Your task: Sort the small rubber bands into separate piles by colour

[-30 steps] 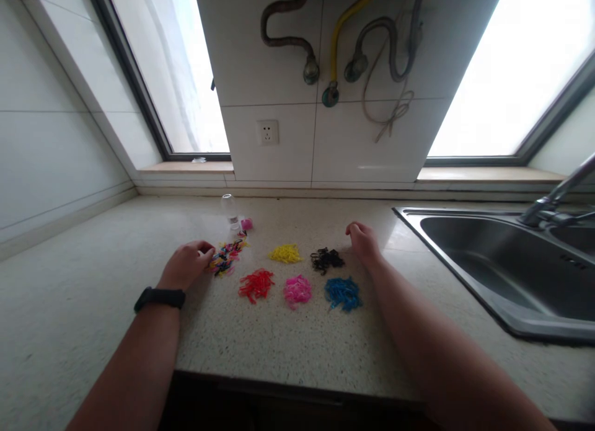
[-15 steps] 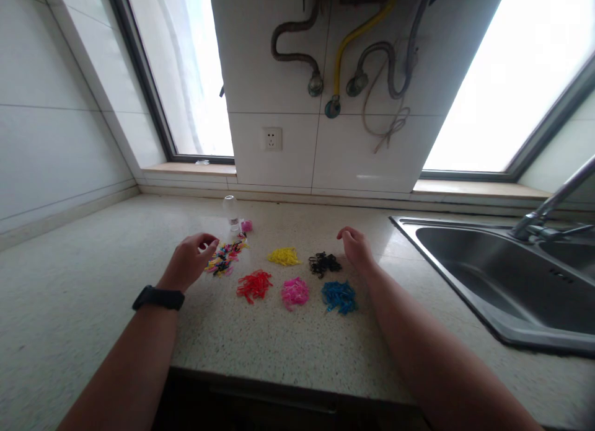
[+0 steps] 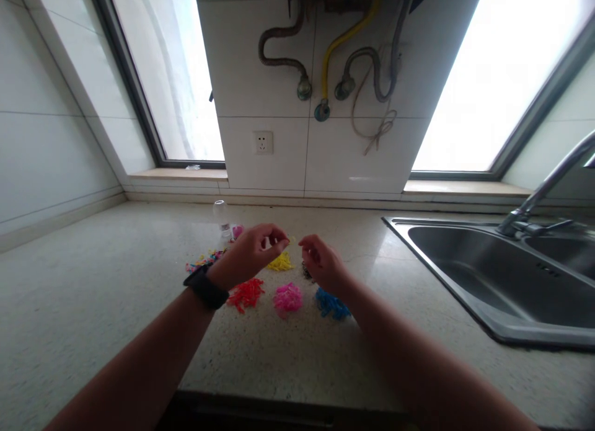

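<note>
My left hand, with a black band on its wrist, is above the counter, thumb and forefinger pinched on a tiny yellow rubber band. Just to its right my right hand faces it with curled fingers; whatever is in them is too small to make out. Under and between the hands lies a yellow rubber-band pile. My right hand mostly hides a black pile. Nearer me are red, pink and blue piles. A mixed-colour pile is partly behind my left hand.
A clear plastic bottle stands at the back left beside a pink cap-like piece. On the right a steel sink with a faucet is set into the counter. Hoses hang on the tiled wall.
My left hand has left the mixed pile and moved right, above the yellow pile. My right hand has moved left over the black pile, so the hands now nearly meet.
</note>
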